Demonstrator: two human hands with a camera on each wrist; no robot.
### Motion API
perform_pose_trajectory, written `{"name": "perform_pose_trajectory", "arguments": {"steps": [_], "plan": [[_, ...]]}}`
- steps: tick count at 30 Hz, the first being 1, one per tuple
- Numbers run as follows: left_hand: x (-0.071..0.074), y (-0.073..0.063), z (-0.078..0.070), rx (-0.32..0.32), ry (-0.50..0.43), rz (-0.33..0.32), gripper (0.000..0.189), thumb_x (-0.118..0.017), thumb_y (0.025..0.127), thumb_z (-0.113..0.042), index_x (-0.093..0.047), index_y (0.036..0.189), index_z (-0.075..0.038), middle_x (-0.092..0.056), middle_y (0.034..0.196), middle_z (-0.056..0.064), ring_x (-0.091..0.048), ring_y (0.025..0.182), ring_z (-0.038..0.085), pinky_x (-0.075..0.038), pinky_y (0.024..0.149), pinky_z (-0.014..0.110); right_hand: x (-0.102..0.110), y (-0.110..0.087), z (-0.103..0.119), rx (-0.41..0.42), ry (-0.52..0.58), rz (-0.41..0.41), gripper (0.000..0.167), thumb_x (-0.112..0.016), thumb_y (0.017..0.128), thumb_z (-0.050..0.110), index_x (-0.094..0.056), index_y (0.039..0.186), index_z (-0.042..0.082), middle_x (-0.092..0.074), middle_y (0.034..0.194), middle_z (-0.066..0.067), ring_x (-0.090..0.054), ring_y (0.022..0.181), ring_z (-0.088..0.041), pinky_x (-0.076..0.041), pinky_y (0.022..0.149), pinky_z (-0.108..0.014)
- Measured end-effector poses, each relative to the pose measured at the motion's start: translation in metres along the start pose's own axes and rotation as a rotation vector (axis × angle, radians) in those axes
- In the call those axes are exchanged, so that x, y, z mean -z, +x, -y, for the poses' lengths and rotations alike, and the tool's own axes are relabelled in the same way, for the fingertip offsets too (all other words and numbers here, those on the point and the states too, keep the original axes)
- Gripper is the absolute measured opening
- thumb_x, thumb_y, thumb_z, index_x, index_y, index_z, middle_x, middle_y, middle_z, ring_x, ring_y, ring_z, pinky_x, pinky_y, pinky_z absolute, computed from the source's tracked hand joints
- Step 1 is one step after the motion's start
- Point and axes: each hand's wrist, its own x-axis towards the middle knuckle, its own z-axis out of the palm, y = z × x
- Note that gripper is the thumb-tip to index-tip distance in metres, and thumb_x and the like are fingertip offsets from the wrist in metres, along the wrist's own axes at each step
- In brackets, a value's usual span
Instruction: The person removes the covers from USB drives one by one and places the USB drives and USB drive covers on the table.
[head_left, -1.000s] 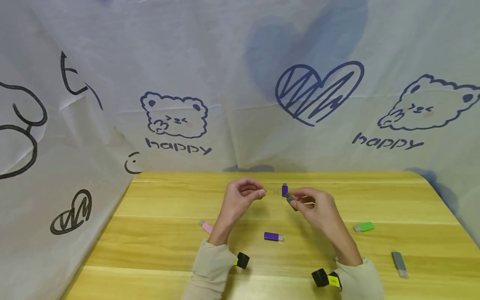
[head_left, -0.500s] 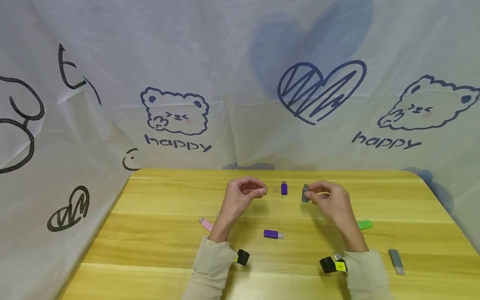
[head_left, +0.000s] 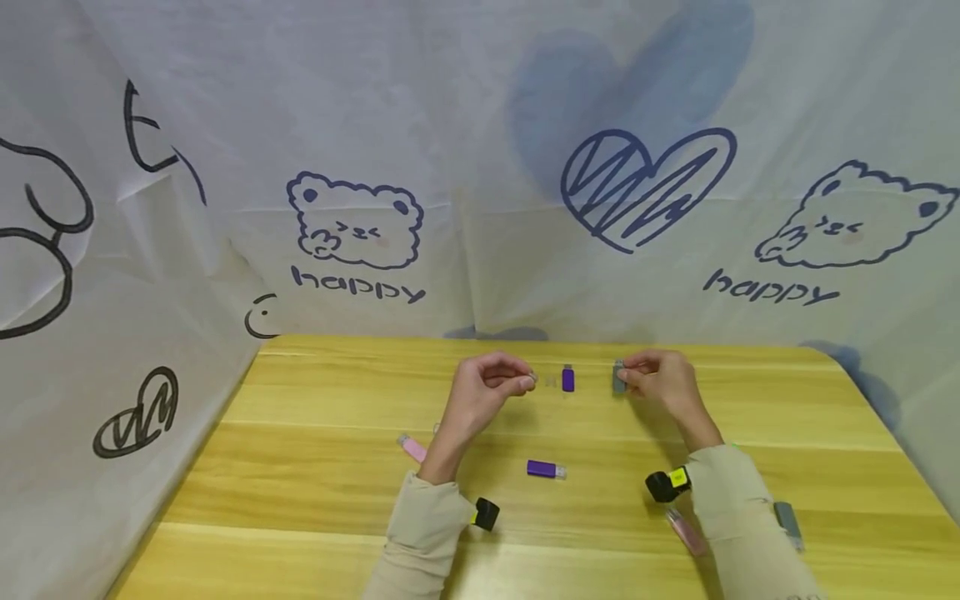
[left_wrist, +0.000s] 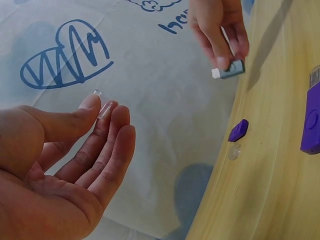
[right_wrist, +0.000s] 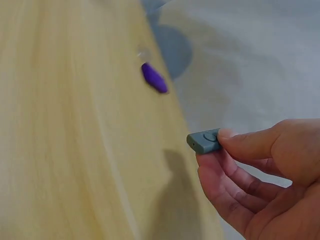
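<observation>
Between thumb and fingertips, my left hand (head_left: 483, 387) pinches a small clear plastic cap (left_wrist: 103, 105) above the table. My right hand (head_left: 663, 383) grips a grey USB flash drive (right_wrist: 204, 141) by its side, near the table's far edge. In the head view the drive's plug end points away from me. Between the two hands lie a purple USB flash drive (head_left: 567, 379) and, just left of it, another clear cap (head_left: 551, 381).
Nearer me lies a second purple flash drive (head_left: 542, 469). A pink drive (head_left: 412, 448) is by the left wrist, another pink drive (head_left: 686, 533) beside the right sleeve, which partly covers a grey drive (head_left: 786, 521). A printed cloth (head_left: 480, 167) hangs behind the table.
My right hand has moved right, away from the back purple drive, carrying the grey drive, and turned it plug-end away. The right sleeve now covers nearly all of the green drive. My left hand stays put.
</observation>
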Motion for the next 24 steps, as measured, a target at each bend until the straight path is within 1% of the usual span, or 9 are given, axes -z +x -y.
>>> {"name": "perform_pose_trajectory", "arguments": {"steps": [4,7,10,11,14,16,18,21,24], "plan": [[0.0,0.0,0.0,-0.005,0.003,0.001,0.008,-0.075,0.09,0.005,-0.074,0.098,0.005,-0.075,0.095,0.018,-0.075,0.088,0.032,-0.061,0.083,0.043,-0.007,0.012,-0.005,-0.095,0.032,0.045,0.028,-0.073,0.096,0.011,-0.07,0.114,-0.011,-0.074,0.096,-0.021,-0.074,0.077,-0.026,-0.063,0.07,-0.036],[0.0,-0.001,0.0,-0.006,0.001,0.0,0.007,-0.075,0.091,0.005,-0.074,0.098,0.005,-0.075,0.095,0.018,-0.074,0.089,0.034,-0.06,0.085,0.049,-0.011,0.019,-0.006,-0.123,0.031,0.069,0.03,-0.074,0.096,0.012,-0.07,0.115,-0.011,-0.075,0.096,-0.021,-0.075,0.077,-0.024,-0.063,0.069,-0.034],[0.0,-0.002,0.0,-0.006,-0.005,0.003,0.007,-0.074,0.091,0.005,-0.073,0.098,0.005,-0.075,0.095,0.018,-0.074,0.089,0.038,-0.059,0.086,0.054,-0.013,0.023,-0.007,-0.122,0.002,0.072,0.03,-0.075,0.095,0.011,-0.071,0.113,-0.012,-0.075,0.096,-0.023,-0.075,0.075,-0.024,-0.062,0.066,-0.034],[-0.001,-0.002,0.0,-0.008,0.001,0.004,0.007,-0.074,0.091,0.004,-0.073,0.098,0.006,-0.075,0.095,0.018,-0.074,0.088,0.037,-0.059,0.085,0.053,-0.014,0.024,-0.007,-0.12,-0.014,0.071,0.029,-0.076,0.094,0.01,-0.071,0.112,-0.012,-0.075,0.096,-0.023,-0.074,0.074,-0.023,-0.062,0.065,-0.034],[-0.001,-0.002,0.0,0.0,0.013,0.006,0.007,-0.075,0.091,0.003,-0.073,0.098,0.005,-0.076,0.095,0.017,-0.074,0.085,0.03,-0.061,0.083,0.047,-0.013,0.025,-0.007,-0.119,-0.076,0.059,0.027,-0.076,0.093,0.01,-0.073,0.108,-0.012,-0.075,0.092,-0.024,-0.074,0.07,-0.022,-0.062,0.062,-0.033],[-0.001,-0.002,0.0,0.005,0.024,0.007,0.007,-0.075,0.091,0.002,-0.073,0.098,0.005,-0.076,0.094,0.016,-0.074,0.082,0.025,-0.061,0.082,0.046,-0.012,0.025,-0.007,-0.119,-0.117,0.052,0.027,-0.077,0.092,0.011,-0.073,0.105,-0.012,-0.075,0.09,-0.023,-0.073,0.068,-0.021,-0.061,0.061,-0.032],[-0.001,-0.002,0.0,0.008,0.029,0.005,0.007,-0.076,0.091,0.002,-0.074,0.098,0.004,-0.076,0.094,0.015,-0.074,0.083,0.026,-0.061,0.083,0.046,-0.012,0.025,-0.007,-0.118,-0.157,0.045,0.026,-0.077,0.092,0.013,-0.074,0.102,-0.011,-0.075,0.086,-0.021,-0.073,0.067,-0.021,-0.059,0.059,-0.03],[-0.001,-0.001,0.001,0.005,0.031,0.005,0.007,-0.075,0.091,0.002,-0.074,0.098,0.004,-0.075,0.094,0.016,-0.074,0.086,0.033,-0.06,0.084,0.052,-0.011,0.024,-0.006,-0.11,-0.196,0.044,0.023,-0.076,0.092,0.014,-0.074,0.099,-0.008,-0.075,0.08,-0.017,-0.072,0.066,-0.022,-0.056,0.056,-0.029],[0.0,0.0,0.002,0.003,0.035,0.004,0.007,-0.075,0.091,0.003,-0.073,0.098,0.005,-0.075,0.095,0.016,-0.073,0.089,0.038,-0.06,0.083,0.049,-0.012,0.024,-0.006,-0.098,-0.22,0.05,0.021,-0.075,0.092,0.014,-0.075,0.098,-0.007,-0.074,0.08,-0.016,-0.07,0.064,-0.023,-0.055,0.055,-0.03]]}}
